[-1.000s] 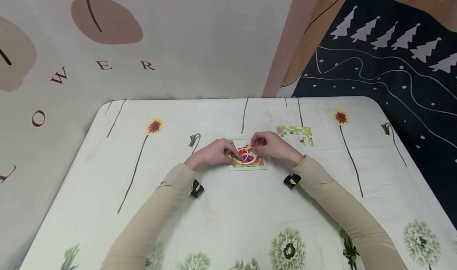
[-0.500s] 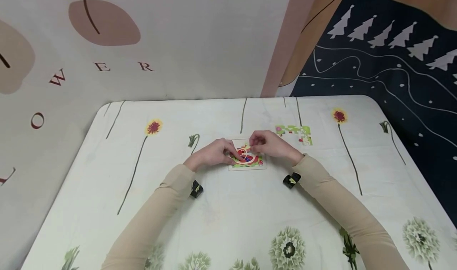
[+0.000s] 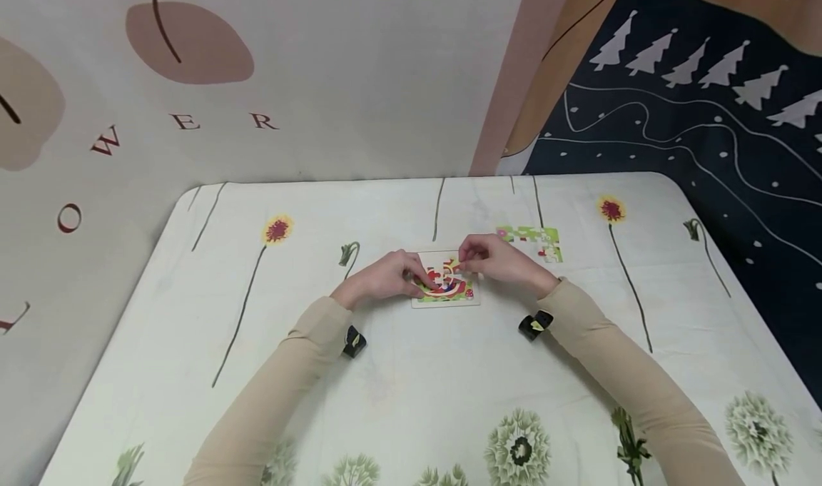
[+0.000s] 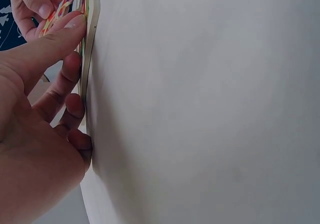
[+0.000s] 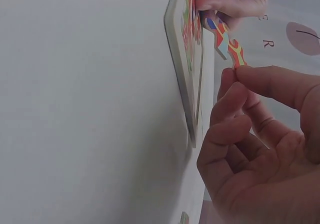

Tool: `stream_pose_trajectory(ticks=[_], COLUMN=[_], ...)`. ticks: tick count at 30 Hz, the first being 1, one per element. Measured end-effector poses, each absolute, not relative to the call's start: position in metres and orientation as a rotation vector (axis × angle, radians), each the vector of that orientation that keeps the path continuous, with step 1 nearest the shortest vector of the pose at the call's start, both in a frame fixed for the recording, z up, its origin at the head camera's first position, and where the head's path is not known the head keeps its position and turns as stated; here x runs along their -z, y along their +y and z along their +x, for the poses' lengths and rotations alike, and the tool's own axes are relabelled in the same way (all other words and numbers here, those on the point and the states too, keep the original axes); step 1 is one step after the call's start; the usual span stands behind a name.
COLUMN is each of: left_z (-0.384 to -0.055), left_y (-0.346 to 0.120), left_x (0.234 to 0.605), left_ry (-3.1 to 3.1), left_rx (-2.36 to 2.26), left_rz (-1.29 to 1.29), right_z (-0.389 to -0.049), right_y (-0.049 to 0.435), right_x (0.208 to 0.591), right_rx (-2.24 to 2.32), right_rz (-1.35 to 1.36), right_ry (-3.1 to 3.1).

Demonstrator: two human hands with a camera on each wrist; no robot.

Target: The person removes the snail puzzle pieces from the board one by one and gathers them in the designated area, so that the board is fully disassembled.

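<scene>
A small jigsaw puzzle board [image 3: 448,304] with a red, blue and green picture lies on the table. My left hand [image 3: 388,275] holds its left side, with the thumb [image 4: 72,25] against the board and the other fingers bent at its edge. Above the board's right part, my right hand [image 3: 499,261] pinches joined puzzle pieces [image 5: 220,36] between thumb and fingertips. In the right wrist view the pieces stand tilted off the board, and their far end meets my left hand's fingers. The fingers partly cover the picture.
Beyond my right hand lies an L-shaped strip of joined green puzzle pieces [image 3: 549,240]. The white tablecloth [image 3: 411,386] is printed with flowers. Behind the table hangs a patterned cloth [image 3: 359,79], with a dark section at the right.
My right hand has drawn slightly to the right with the puzzle pieces. A pale gap shows in the picture beside them. The left hand has stayed in place.
</scene>
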State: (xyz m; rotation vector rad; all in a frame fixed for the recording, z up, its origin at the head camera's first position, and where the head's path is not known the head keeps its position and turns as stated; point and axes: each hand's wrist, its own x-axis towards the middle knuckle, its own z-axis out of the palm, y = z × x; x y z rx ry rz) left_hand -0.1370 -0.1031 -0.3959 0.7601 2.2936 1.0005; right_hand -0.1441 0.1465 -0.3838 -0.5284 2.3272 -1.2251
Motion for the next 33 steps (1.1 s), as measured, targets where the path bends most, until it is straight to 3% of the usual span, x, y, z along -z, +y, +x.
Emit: stream_pose_trajectory(ticks=[33], left_z=[-0.136], left_y=[-0.105], left_x=[0.396], left_ry=[2.278], left_rx=[-1.010], left_rz=[0.761], right_z=[-0.146], right_y=[0.196], right_x=[0.387], right_rx=[1.178], right_rz=[-0.440], right_ry=[2.407])
